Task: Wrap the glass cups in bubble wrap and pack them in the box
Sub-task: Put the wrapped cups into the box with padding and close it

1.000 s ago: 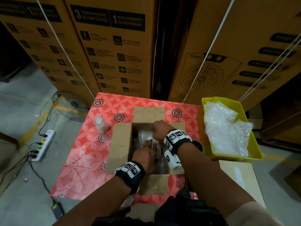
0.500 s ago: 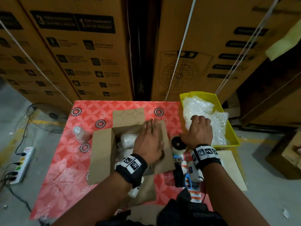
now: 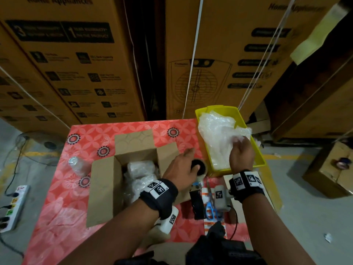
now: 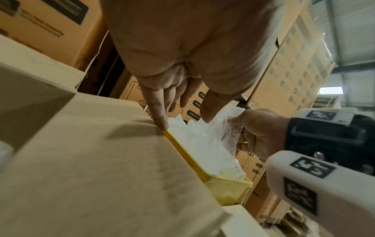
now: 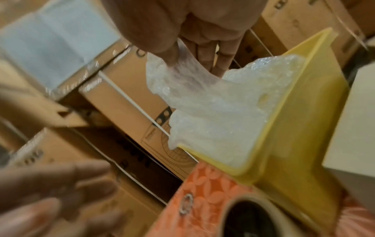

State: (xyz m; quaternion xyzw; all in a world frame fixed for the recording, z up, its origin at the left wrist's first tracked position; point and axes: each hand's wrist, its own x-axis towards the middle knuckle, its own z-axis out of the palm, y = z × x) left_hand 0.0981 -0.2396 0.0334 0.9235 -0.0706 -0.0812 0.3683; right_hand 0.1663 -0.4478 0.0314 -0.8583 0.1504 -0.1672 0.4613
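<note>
The open cardboard box stands on the red patterned tablecloth and holds several bubble-wrapped bundles. Left of the box stands a clear glass cup. My right hand is over the yellow bin and pinches a sheet of bubble wrap between thumb and fingers, lifting the sheet a little. My left hand hovers open above the box's right flap, its fingers straight and holding nothing.
A tape roll lies between the box and the bin. Blue-handled scissors and a black tape dispenser lie near the table's front. Tall cartons stand right behind the table. A power strip lies on the floor at left.
Both hands left the inside of the box. The right hand moved right to the yellow bin and took hold of a bubble wrap sheet. The left hand moved over the right flap.
</note>
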